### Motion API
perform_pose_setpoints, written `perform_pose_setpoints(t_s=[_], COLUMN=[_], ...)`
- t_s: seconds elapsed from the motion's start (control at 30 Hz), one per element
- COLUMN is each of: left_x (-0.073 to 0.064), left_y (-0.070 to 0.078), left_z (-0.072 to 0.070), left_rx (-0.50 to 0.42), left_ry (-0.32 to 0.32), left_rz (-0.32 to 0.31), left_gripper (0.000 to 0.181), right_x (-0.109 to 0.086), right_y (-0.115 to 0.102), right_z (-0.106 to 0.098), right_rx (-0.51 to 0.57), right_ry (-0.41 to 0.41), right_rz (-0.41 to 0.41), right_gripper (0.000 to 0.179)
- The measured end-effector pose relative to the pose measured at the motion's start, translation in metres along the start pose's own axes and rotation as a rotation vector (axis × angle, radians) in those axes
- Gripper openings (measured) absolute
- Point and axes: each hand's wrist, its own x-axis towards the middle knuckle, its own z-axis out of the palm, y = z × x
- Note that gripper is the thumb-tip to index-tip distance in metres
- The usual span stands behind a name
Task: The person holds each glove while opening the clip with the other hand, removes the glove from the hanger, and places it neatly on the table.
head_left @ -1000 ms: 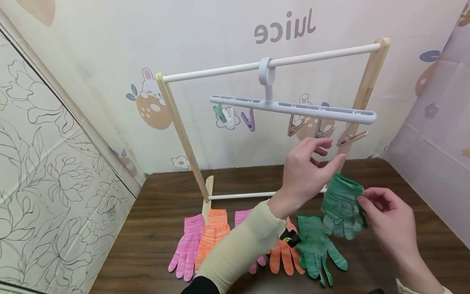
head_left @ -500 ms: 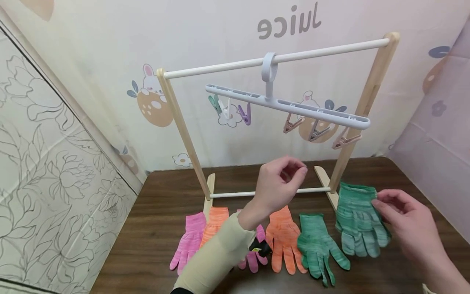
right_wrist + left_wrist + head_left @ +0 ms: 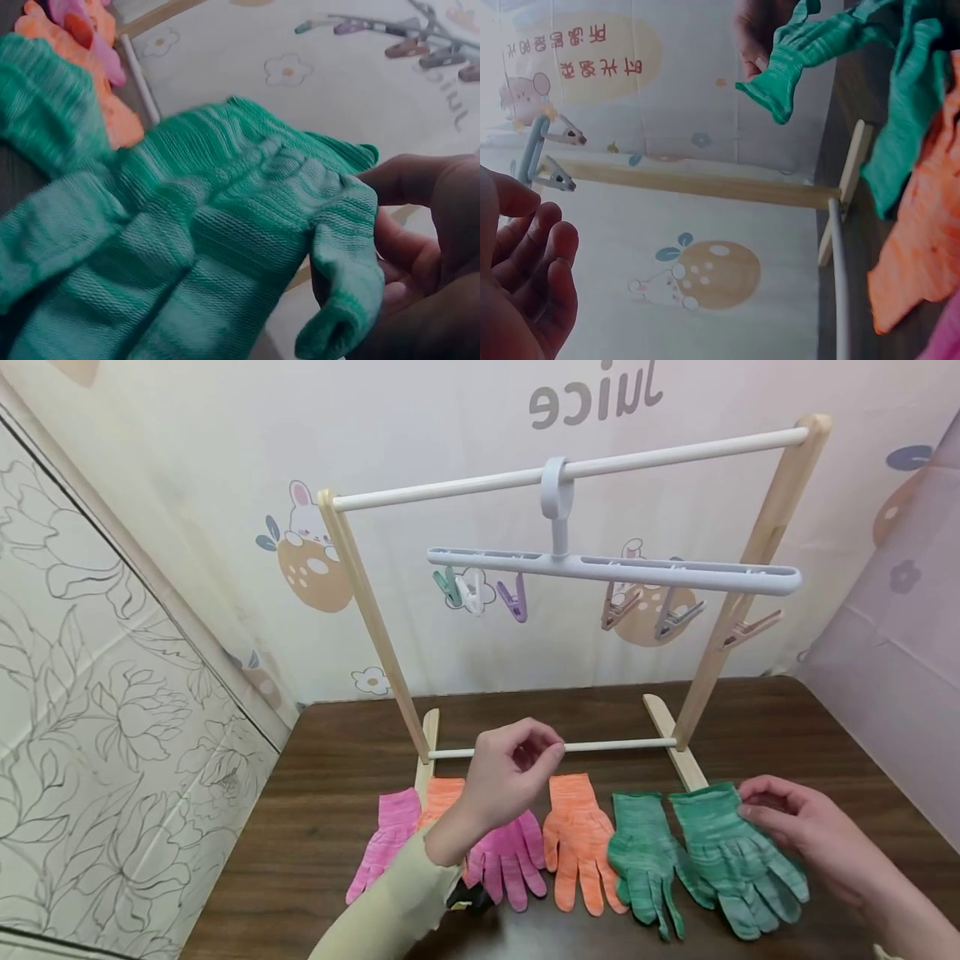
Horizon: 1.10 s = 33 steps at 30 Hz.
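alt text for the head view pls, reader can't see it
A right hand pinches the cuff of a green glove lying on a dark wooden table, at the right end of a row of pink, orange and green gloves. The left hand hovers loosely curled before a small rack with a peg hanger.

Staged home laundry corner, cartoon wallpaper [image 3: 315, 568], tabletop drying rack [image 3: 570, 472]

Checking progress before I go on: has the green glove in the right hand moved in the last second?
Yes. The green glove has come down from the air beside the rack's right post onto the table, cuff held by the right hand.
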Motion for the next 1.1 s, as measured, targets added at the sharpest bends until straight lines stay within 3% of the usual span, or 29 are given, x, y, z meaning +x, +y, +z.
perform_pose_setpoints(t_s=[0.17, 0.33, 0.5, 0.73, 1.1], left_x=[-0.025, -0.047, -0.065, -0.085, -0.099], left_y=[-0.005, -0.006, -0.003, -0.008, -0.018], left_z=[-0.008, -0.011, -0.013, -0.014, -0.024], left_rx=[0.016, 0.011, 0.010, 0.027, 0.087], left_ry=[-0.018, -0.059, -0.086, -0.108, -0.096], left_rz=[-0.042, -0.116, -0.150, -0.229, -0.314], left_gripper=[0.008, 0.007, 0.006, 0.006, 0.010], right_x=[0.008, 0.014, 0.018, 0.021, 0.018], right_y=[0.015, 0.029, 0.036, 0.041, 0.034], right_z=[-0.004, -0.006, -0.001, 0.002, 0.003], right_rx=[0.026, -0.003, -0.094, -0.321, -0.591], right_ry=[-0.061, -0.028, 0.014, 0.111, 0.226], right_rz=[0.072, 0.143, 0.194, 0.138, 0.080], right_gripper=[0.013, 0.017, 0.026, 0.033, 0.033])
